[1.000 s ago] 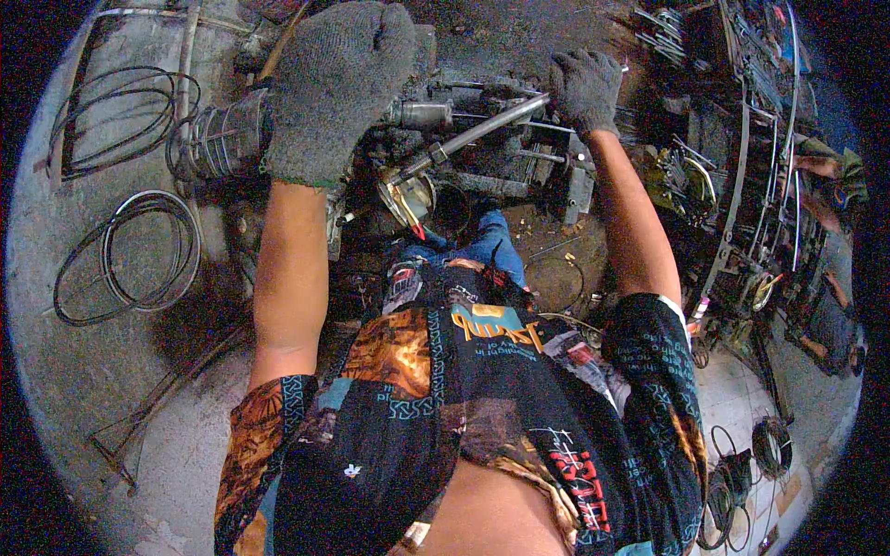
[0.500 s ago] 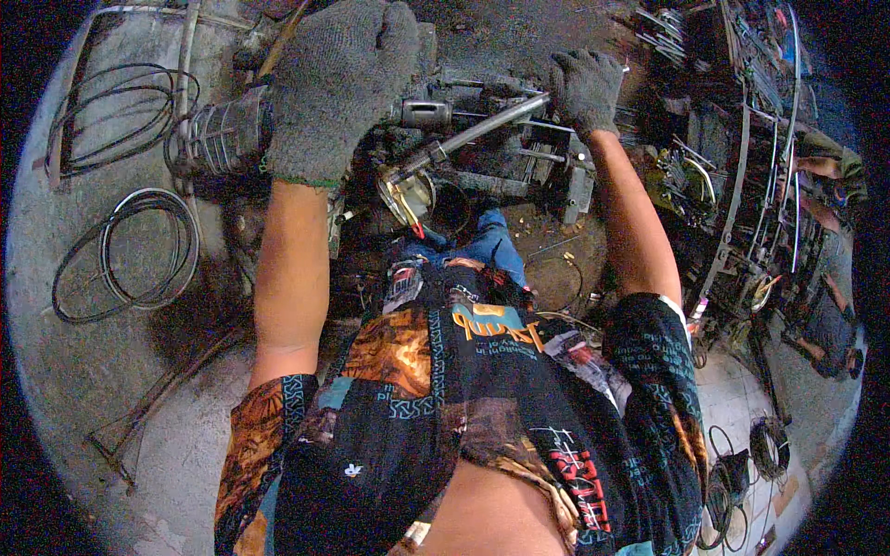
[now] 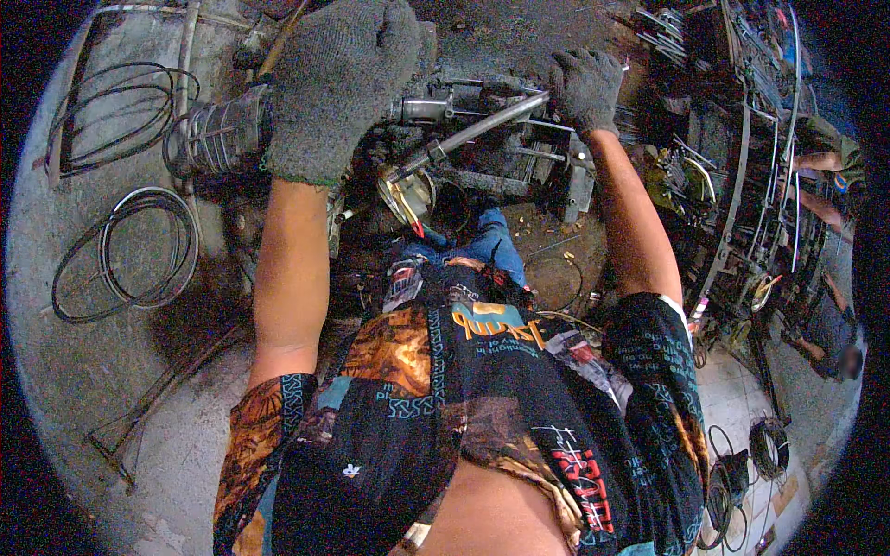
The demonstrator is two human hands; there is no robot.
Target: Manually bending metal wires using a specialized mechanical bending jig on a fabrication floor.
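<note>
Worn-camera view of a dark, grimy metal machine (image 3: 487, 183) in front of the wearer, a straight grey metal lever bar (image 3: 491, 126) slanting across it. The wearer's right hand (image 3: 586, 90), in a grey knitted glove, has its fingers curled around the bar's upper end; a bright tip shows beyond the fist. The left hand (image 3: 343, 88), gloved alike, covers the machine between a ribbed grey motor housing (image 3: 224, 134) and a short bare-metal cylinder (image 3: 424, 111); its fingers are hidden under the back of the glove, so whether they grip anything cannot be told. Below the bar's lower end sits a round metal tin (image 3: 423, 193) bearing a slender red-tipped tool (image 3: 414, 225), close to the wearer's blue jeans (image 3: 501, 246). Thin metal rods (image 3: 660, 39) lie at upper right, beside a long, cluttered metal rack (image 3: 742, 185). The grey, stained concrete floor (image 3: 56, 222) carries looped black cable (image 3: 125, 259) at left; a second person (image 3: 834, 246) appears beyond the rack, near the rim. Compared with half a second earlier, the right hand and bar hold their places, whereas the dark slot then facing the camera on the cylinder is no longer plain.
</note>
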